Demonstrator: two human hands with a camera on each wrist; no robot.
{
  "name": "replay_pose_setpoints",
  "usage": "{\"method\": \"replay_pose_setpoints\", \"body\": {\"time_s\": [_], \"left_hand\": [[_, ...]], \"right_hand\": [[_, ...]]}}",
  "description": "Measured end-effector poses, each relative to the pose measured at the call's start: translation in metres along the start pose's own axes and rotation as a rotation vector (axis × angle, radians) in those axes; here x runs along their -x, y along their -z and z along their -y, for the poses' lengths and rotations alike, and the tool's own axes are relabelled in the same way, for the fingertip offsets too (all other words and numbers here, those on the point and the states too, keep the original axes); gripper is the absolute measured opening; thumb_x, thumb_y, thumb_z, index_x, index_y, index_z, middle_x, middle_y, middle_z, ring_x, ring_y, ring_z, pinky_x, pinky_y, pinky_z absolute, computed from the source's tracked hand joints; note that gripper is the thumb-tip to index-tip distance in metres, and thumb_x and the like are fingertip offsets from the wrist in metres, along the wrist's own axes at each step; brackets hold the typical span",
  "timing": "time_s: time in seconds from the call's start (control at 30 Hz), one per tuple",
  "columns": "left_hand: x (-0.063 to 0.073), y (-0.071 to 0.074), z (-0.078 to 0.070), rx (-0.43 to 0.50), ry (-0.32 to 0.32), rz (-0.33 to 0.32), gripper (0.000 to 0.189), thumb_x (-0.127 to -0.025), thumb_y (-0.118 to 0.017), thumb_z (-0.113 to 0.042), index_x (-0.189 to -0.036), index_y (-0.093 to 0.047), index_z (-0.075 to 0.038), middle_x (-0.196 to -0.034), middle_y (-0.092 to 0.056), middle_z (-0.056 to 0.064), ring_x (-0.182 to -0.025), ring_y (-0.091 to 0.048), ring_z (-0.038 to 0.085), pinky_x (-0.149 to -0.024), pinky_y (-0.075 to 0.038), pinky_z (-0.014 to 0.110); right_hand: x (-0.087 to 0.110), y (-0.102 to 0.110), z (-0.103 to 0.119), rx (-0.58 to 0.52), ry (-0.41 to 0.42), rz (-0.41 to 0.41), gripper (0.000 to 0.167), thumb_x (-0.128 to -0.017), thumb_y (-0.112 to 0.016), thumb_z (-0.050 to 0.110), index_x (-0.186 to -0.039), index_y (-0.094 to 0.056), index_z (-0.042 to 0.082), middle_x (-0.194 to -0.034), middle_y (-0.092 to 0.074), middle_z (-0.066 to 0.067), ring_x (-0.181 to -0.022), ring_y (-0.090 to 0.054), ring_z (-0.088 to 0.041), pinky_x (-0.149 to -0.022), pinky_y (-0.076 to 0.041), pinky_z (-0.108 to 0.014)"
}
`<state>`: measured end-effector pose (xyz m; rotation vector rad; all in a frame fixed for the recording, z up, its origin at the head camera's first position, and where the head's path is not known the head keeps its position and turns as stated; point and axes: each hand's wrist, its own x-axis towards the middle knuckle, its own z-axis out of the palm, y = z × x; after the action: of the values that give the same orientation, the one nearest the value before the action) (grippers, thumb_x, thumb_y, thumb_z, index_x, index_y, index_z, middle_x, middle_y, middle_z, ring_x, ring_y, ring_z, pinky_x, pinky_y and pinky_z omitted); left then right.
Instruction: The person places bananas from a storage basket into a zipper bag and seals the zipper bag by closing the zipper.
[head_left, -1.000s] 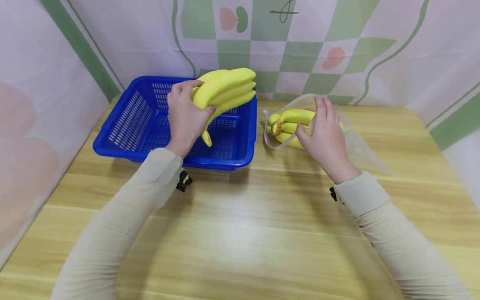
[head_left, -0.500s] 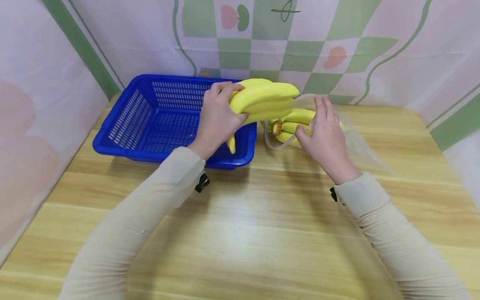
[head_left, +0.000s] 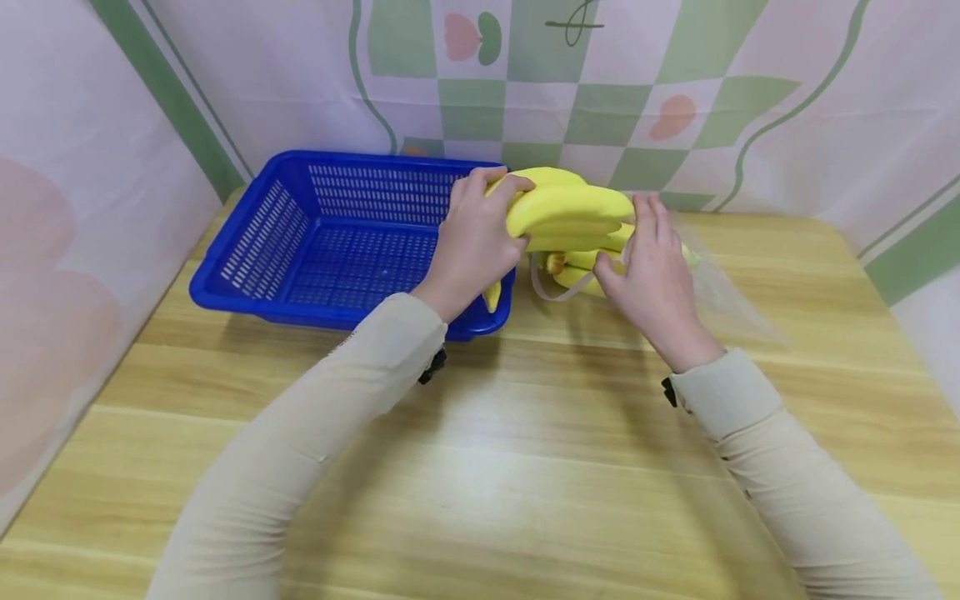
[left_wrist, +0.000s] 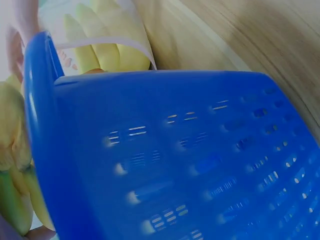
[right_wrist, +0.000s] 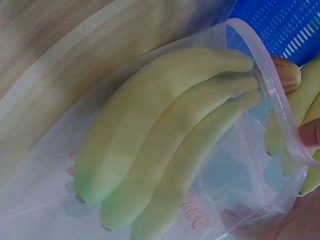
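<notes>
Yellow, the banana bunch (head_left: 576,210) extends lengthwise rightward from the left grip (head_left: 480,233) clasping its left end, over the clear plastic bag (right_wrist: 230,170) whose rim (right_wrist: 274,85) the right grip (head_left: 654,279) pinches.

A: What kind of setting is this?
B: A draped, booth-like corner; whether it belongs to a home, shop or studio cannot be told.
A: Which features show it?
B: Below the left grip (head_left: 480,237) and right grip (head_left: 651,279), a wood-grain surface (head_left: 480,467); beyond both, a creased backdrop (head_left: 540,108) with green checks and pink motifs; outward of each grip, a left panel (head_left: 67,250) and right panel (head_left: 926,283), flanking the surface.
</notes>
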<state>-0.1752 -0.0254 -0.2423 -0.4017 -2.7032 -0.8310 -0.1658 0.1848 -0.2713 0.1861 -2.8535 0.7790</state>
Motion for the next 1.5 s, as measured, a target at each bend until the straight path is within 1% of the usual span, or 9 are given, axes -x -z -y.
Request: {"method": "replay_pose_setpoints", "body": {"time_s": [0.17, 0.4, 0.5, 0.67, 0.9, 1.03, 1.23, 1.37, 1.5], "left_hand": [[0.001, -0.002, -0.002, -0.056, -0.048, 0.030, 0.048, -0.083, -0.070, -0.014, -0.128, -0.056, -0.022, -0.145, -0.041, 0.009, -0.135, -0.036, 0.030, -0.089, -0.054, 0.047], [0.003, -0.008, -0.004, -0.227, -0.282, 0.008, 0.043, -0.084, -0.067, -0.012, -0.126, -0.059, -0.018, -0.143, -0.043, 0.015, -0.132, -0.041, 0.034, -0.100, -0.049, 0.046], [0.003, -0.009, -0.005, -0.270, -0.314, 0.012, 0.043, -0.086, -0.068, -0.016, -0.127, -0.057, -0.018, -0.143, -0.044, 0.017, -0.132, -0.042, 0.035, -0.107, -0.042, 0.049], [0.001, -0.010, -0.008, -0.329, -0.304, 0.083, 0.050, -0.088, -0.066, -0.020, -0.135, -0.049, -0.021, -0.147, -0.039, 0.016, -0.133, -0.041, 0.034, -0.107, -0.041, 0.052], [-0.002, -0.008, -0.010, -0.379, -0.260, 0.174, 0.080, -0.087, -0.069, -0.033, -0.150, -0.025, -0.012, -0.148, -0.037, 0.016, -0.136, -0.039, 0.032, -0.112, -0.038, 0.041], [-0.003, -0.008, -0.011, -0.341, -0.183, 0.220, 0.086, -0.085, -0.070, -0.040, -0.152, -0.021, -0.016, -0.148, -0.035, 0.016, -0.137, -0.037, 0.032, -0.112, -0.038, 0.040], [-0.004, -0.009, -0.012, -0.238, -0.013, 0.237, 0.080, -0.087, -0.066, -0.041, -0.152, -0.019, -0.036, -0.148, -0.031, 0.017, -0.132, -0.041, 0.033, -0.095, -0.052, 0.044], [-0.005, -0.009, -0.013, -0.232, 0.025, 0.246, 0.081, -0.088, -0.064, -0.042, -0.152, -0.015, -0.040, -0.148, -0.031, 0.016, -0.130, -0.042, 0.031, -0.091, -0.054, 0.043], [-0.005, -0.010, -0.013, -0.243, 0.018, 0.241, 0.081, -0.088, -0.064, -0.043, -0.152, -0.014, -0.039, -0.149, -0.028, 0.017, -0.130, -0.042, 0.031, -0.088, -0.055, 0.041]], "right_hand": [[0.000, -0.001, 0.000, 0.001, -0.002, -0.009, 0.077, -0.090, -0.052, 0.025, -0.153, -0.012, 0.003, -0.160, -0.010, -0.018, -0.143, -0.020, -0.045, -0.111, -0.025, -0.064], [0.000, -0.001, 0.001, 0.005, 0.005, -0.024, 0.076, -0.090, -0.051, 0.024, -0.153, -0.013, 0.003, -0.160, -0.012, -0.017, -0.144, -0.021, -0.043, -0.111, -0.026, -0.064], [0.000, -0.001, 0.002, 0.009, 0.010, -0.029, 0.075, -0.091, -0.051, 0.024, -0.152, -0.013, 0.003, -0.160, -0.013, -0.018, -0.143, -0.022, -0.043, -0.110, -0.026, -0.065], [0.000, -0.002, 0.000, 0.019, 0.020, -0.045, 0.075, -0.091, -0.053, 0.024, -0.152, -0.016, 0.002, -0.159, -0.016, -0.019, -0.143, -0.024, -0.043, -0.109, -0.028, -0.065], [0.001, -0.002, -0.003, 0.040, 0.065, -0.051, 0.082, -0.087, -0.060, 0.025, -0.152, -0.015, 0.002, -0.157, -0.018, -0.023, -0.140, -0.027, -0.046, -0.108, -0.029, -0.065], [0.002, 0.000, -0.006, 0.036, 0.122, -0.044, 0.088, -0.083, -0.064, 0.021, -0.152, -0.013, 0.001, -0.156, -0.018, -0.025, -0.140, -0.028, -0.046, -0.102, -0.035, -0.067], [0.006, 0.005, -0.013, 0.016, 0.193, -0.022, 0.097, -0.081, -0.071, 0.018, -0.153, -0.007, 0.002, -0.156, -0.015, -0.024, -0.135, -0.031, -0.049, -0.090, -0.043, -0.068], [0.009, 0.007, -0.019, 0.032, 0.250, -0.037, 0.100, -0.076, -0.076, 0.011, -0.151, -0.011, -0.001, -0.154, -0.020, -0.028, -0.138, -0.028, -0.048, -0.106, -0.033, -0.064], [0.010, 0.006, -0.027, 0.042, 0.218, -0.056, 0.099, -0.075, -0.077, 0.007, -0.149, -0.013, -0.007, -0.152, -0.024, -0.032, -0.138, -0.027, -0.049, -0.115, -0.023, -0.058]]}}
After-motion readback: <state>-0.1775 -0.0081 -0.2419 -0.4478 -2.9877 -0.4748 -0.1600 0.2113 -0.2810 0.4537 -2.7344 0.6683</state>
